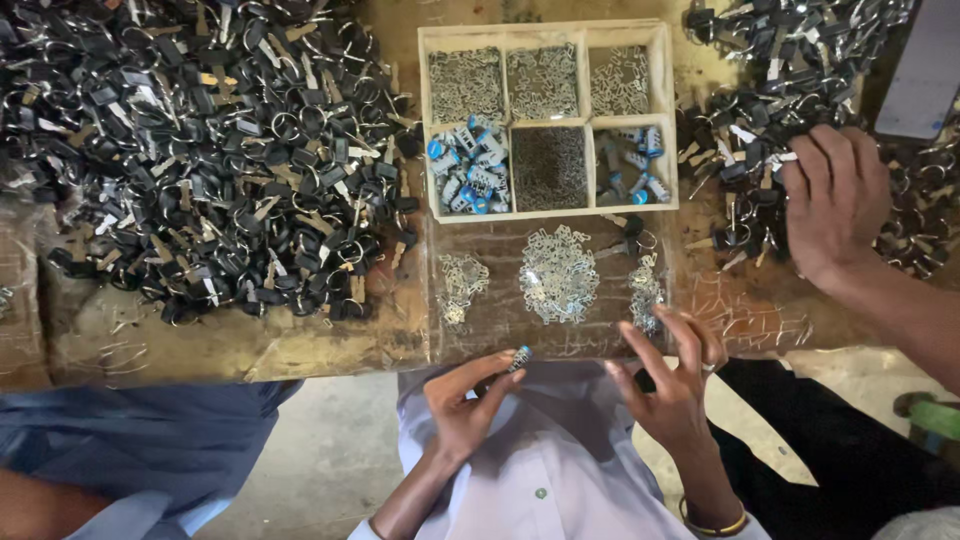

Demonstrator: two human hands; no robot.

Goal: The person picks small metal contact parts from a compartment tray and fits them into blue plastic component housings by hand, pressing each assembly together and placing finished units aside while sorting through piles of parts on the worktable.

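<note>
Blue-tipped cylinder [519, 357] pinched by left hand [462, 400].

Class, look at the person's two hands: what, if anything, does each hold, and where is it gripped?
The left hand pinches a small blue-tipped lock part at its lower end, between fingertips. The right hand holds nothing, fingers spread.

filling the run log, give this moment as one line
left hand: pinches small blue part | right hand: open, near metal bits | wooden tray: behind | other person's hand: on keys
</note>
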